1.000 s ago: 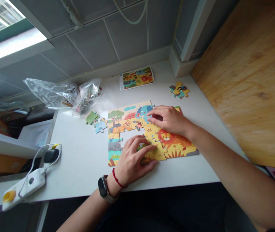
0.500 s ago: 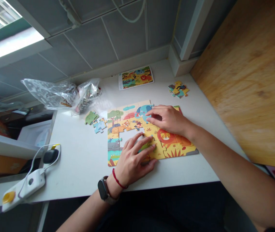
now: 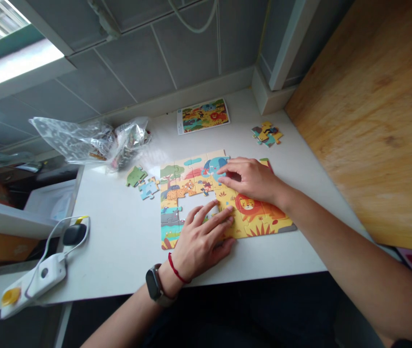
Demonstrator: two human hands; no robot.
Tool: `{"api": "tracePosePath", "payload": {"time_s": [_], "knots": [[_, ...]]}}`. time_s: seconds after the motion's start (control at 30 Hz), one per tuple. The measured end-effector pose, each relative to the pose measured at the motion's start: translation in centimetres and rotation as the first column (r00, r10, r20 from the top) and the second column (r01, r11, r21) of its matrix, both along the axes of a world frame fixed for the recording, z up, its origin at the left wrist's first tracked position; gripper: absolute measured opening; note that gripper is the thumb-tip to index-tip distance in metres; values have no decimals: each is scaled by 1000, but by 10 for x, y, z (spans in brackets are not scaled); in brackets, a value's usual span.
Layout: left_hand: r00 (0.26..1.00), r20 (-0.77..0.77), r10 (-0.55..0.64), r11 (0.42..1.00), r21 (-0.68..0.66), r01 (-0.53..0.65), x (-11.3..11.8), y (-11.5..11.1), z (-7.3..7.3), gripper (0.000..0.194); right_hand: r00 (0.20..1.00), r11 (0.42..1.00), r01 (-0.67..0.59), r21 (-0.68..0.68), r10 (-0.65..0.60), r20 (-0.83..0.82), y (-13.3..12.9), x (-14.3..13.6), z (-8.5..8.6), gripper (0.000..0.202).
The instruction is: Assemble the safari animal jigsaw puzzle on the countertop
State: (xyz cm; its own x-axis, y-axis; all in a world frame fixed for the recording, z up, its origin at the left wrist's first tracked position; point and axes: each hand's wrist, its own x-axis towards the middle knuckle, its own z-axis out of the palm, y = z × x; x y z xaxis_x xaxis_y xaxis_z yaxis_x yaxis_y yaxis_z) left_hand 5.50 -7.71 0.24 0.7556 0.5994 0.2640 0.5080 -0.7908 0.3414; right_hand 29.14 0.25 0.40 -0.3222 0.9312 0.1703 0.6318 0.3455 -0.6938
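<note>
A partly assembled jigsaw puzzle (image 3: 251, 205) with an elephant, a lion and a leopard lies on the white tabletop. An open gap (image 3: 196, 203) left of its middle shows the white surface. My left hand (image 3: 202, 234) rests flat across the lower middle of the puzzle, fingers spread, covering part of the gap and the pieces below it. Touching the puzzle beside the elephant (image 3: 215, 166) is my right hand (image 3: 254, 179), thumb and forefinger apart with nothing visible between them. It hides the upper right pieces.
Loose green and blue puzzle pieces (image 3: 149, 187) lie left of the puzzle, and more loose pieces (image 3: 267, 133) at the back right. Behind stand a picture card (image 3: 204, 116) and a clear plastic bag (image 3: 82, 140). A power strip (image 3: 42, 280) sits front left; a wooden panel (image 3: 379, 121) borders the right.
My left fingertips have shifted slightly on the puzzle, and the seam beside them looks narrower. My right hand stays almost in place.
</note>
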Motion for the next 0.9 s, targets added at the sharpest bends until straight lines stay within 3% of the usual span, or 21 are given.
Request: {"api": "tracePosePath", "payload": {"time_s": [0.23, 0.37, 0.47, 0.57, 0.7, 0.8, 0.9], "knots": [[998, -48, 32, 999, -16, -33, 1, -6, 0, 27, 1000, 1000, -10, 17, 11, -16, 1, 1, -3, 18], [991, -135, 0, 1000, 7, 0, -2, -8, 12, 40, 995, 999, 0, 33, 3, -102, 0, 3, -1, 19], [996, -71, -57, 998, 17, 59, -17, 20, 29, 45, 985, 993, 72, 91, -57, -164, 0, 8, 5, 20], [991, 130, 19, 999, 43, -25, -43, 71, 36, 33, 964, 954, 248, 167, -226, -143, 5, 20, 10, 22], [932, 321, 169, 975, 85, -206, -78, 123, 20, 17, 860, 824, 487, 291, -511, 9, 17, 48, 0, 23], [905, 374, 203, 970, 50, -239, -91, 132, 2, 16, 766, 772, 559, 304, -621, 168, 25, 68, -16, 44], [899, 378, 222, 972, -18, -233, -96, 131, -7, 17, 716, 765, 594, 247, -644, 269, 29, 81, -29, 52]]}}
